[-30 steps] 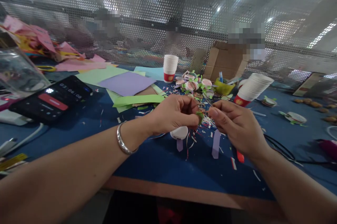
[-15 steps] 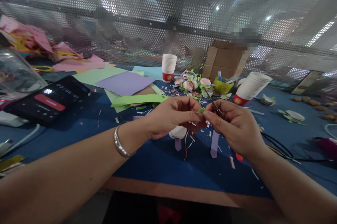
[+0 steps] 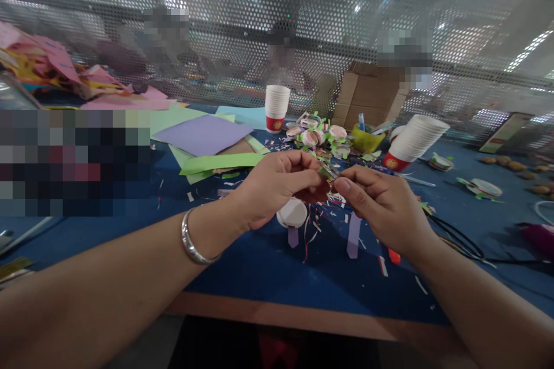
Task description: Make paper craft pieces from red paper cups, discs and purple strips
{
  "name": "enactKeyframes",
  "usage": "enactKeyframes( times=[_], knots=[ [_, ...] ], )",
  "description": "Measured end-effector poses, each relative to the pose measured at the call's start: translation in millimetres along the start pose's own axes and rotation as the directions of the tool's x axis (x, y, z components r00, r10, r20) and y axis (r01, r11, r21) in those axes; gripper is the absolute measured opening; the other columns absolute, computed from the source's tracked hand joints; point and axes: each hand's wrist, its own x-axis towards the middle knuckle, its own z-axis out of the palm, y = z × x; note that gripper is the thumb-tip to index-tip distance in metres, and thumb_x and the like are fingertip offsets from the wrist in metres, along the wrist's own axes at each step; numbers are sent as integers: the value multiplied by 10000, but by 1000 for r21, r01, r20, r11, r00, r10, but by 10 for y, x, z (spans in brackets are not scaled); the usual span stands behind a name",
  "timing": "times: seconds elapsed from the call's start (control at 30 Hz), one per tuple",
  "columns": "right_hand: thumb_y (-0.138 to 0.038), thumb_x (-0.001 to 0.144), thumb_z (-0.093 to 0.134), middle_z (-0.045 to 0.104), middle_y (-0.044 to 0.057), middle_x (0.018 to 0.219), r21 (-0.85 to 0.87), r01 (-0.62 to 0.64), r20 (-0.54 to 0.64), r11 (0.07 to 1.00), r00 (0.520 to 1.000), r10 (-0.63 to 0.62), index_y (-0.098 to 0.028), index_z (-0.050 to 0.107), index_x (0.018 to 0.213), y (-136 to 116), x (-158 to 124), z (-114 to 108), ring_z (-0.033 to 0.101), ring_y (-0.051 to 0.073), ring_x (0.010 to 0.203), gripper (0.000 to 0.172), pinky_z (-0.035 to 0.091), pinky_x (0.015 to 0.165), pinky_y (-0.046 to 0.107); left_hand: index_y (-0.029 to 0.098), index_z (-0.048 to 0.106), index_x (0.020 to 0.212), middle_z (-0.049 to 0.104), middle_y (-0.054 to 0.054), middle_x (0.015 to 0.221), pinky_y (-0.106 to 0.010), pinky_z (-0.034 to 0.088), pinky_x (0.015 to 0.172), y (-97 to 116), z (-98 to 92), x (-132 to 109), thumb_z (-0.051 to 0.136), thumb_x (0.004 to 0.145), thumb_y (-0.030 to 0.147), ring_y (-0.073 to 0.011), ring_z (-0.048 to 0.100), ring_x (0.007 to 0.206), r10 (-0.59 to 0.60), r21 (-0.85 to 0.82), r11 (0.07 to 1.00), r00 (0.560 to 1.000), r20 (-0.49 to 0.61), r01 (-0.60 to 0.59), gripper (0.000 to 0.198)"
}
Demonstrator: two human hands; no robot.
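Note:
My left hand (image 3: 277,187) pinches a small green paper piece (image 3: 322,170) between thumb and fingers. Closed around scissors (image 3: 332,172), my right hand (image 3: 383,201) brings the blades up against that piece; the handles are mostly hidden by my fingers. Below my left hand, a round white cup base (image 3: 292,213) lies on the blue table with a purple paper tab (image 3: 293,237) sticking out of it. A separate purple paper strip (image 3: 354,237) lies below my right hand. Red and white paper scraps (image 3: 315,222) are scattered between them.
Paper cup stacks stand upright (image 3: 277,106) and tilted (image 3: 418,141). Finished-looking cup-and-paper pieces (image 3: 314,132) are heaped behind my hands, beside a yellow container (image 3: 367,139). Coloured sheets (image 3: 203,133) and a green strip (image 3: 220,166) lie left; a black cable (image 3: 459,242) runs right.
My right hand has turned the scissors so the blades, which pointed up and away, now meet the green piece. My left hand stays nearly in place, still pinching the piece.

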Motion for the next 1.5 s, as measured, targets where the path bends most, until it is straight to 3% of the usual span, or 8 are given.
enactKeyframes(
  times=[0.3,1.1,1.5],
  knots=[
    [-462,995,577,435,-53,562,-138,63,13,988,998,-62,-193,659,796,-53,0,-16,362,98,507,344,270,469,256,131,601,763,685,2,609,-195,492,589,12,25,-27,676,766,64,-84,640,572,32,74,997,999,16,-33,101],
    [-505,994,570,485,-39,589,-190,75,38,979,997,-69,-200,671,807,-75,-25,-28,418,108,531,372,308,494,252,163,572,742,625,38,576,-204,445,555,29,-13,-22,651,675,109,-73,577,546,82,203,975,995,51,-91,117],
    [-511,1004,555,520,-32,613,-213,84,59,973,996,-73,-194,670,814,-71,-26,-52,439,109,557,387,332,521,248,161,572,746,617,42,567,-202,464,537,58,-13,-36,660,666,105,-78,576,525,51,214,975,998,47,-60,131]
  ],
)
